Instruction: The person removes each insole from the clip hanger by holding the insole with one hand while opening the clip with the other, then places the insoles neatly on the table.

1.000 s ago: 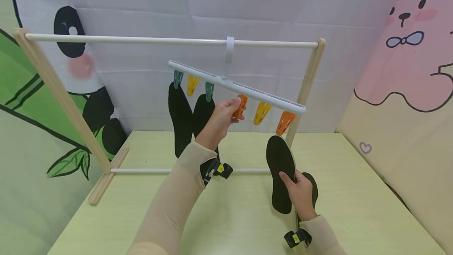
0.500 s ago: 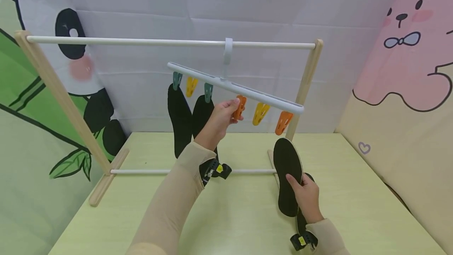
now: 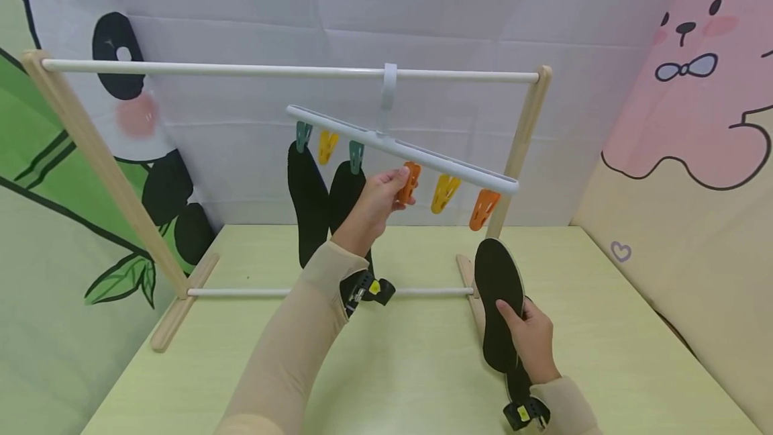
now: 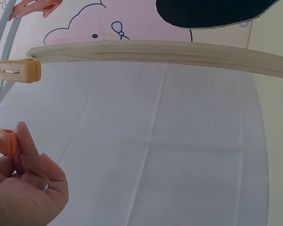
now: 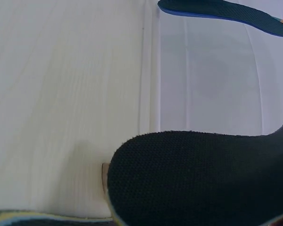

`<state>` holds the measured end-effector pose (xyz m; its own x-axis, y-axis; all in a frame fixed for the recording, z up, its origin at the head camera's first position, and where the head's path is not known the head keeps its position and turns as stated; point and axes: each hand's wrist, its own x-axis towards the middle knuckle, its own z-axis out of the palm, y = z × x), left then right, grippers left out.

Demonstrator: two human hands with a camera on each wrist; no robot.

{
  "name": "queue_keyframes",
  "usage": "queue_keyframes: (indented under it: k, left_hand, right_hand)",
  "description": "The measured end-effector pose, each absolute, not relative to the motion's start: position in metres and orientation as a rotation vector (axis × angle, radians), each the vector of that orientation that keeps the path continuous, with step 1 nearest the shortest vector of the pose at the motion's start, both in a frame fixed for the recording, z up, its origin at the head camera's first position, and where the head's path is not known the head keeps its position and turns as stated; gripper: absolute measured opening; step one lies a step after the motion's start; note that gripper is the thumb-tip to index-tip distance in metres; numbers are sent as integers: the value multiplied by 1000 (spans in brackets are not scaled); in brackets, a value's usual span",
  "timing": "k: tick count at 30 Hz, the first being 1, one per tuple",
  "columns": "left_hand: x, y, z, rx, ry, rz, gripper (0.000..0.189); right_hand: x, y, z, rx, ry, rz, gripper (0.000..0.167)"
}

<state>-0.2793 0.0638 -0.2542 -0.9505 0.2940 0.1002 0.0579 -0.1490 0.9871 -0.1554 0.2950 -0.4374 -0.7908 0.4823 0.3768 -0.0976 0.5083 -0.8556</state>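
Observation:
My left hand pinches an orange clothespin that hangs from the tilted white hanger; the left wrist view shows thumb and fingers on that same orange clothespin. Lower right, my right hand grips a black insole, held upright with its top below the outer orange clothespin. A second black insole shows below and behind it at the same hand, mostly hidden. The gripped insole fills the lower right wrist view. On the hanger's left half, green clothespins hold two black insoles.
The hanger hooks over the white top rod of a wooden-ended rack standing on the pale table. Yellow clothespins hang among the others. Behind is a pale cloth backdrop. A lower rod crosses the rack near the table.
My right hand has moved right and slightly down with the insoles, away from the hanger. The left hand stays on the orange clothespin.

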Motion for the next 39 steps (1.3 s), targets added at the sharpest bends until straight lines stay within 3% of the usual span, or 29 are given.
queue_keyframes:
  k: [39]
  left_hand:
    - [-281,64,-254,408,1923,2233,39]
  right_hand:
    - [-147,311,-439,-334,-2202,1271,22]
